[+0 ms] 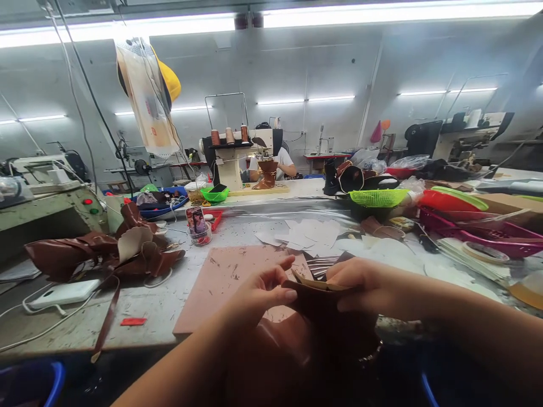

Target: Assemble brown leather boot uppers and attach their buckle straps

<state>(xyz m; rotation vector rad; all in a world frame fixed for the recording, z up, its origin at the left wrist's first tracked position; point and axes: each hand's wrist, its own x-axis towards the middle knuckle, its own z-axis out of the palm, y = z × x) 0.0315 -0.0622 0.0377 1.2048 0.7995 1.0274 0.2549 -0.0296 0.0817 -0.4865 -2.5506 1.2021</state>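
A dark brown leather piece (326,311) with a pale tan inner edge hangs between my two hands at the near edge of the table. My left hand (269,287) pinches its upper left edge between thumb and fingers. At the other end, my right hand (365,285) is closed on the upper right edge, the fingertips partly hidden. The lower part of the leather drops into shadow below the tabletop. Just behind the hands lie a pink board (220,282) with dark scraps on it and a striped dark item (320,267) that I cannot make out.
Brown leather pieces (85,254) are heaped at the left beside a white power bank (65,293) with a cable. A phone (196,220) stands in a clear cup. White paper pieces (311,233), a green basket (377,198) and a magenta basket (509,237) occupy the right side.
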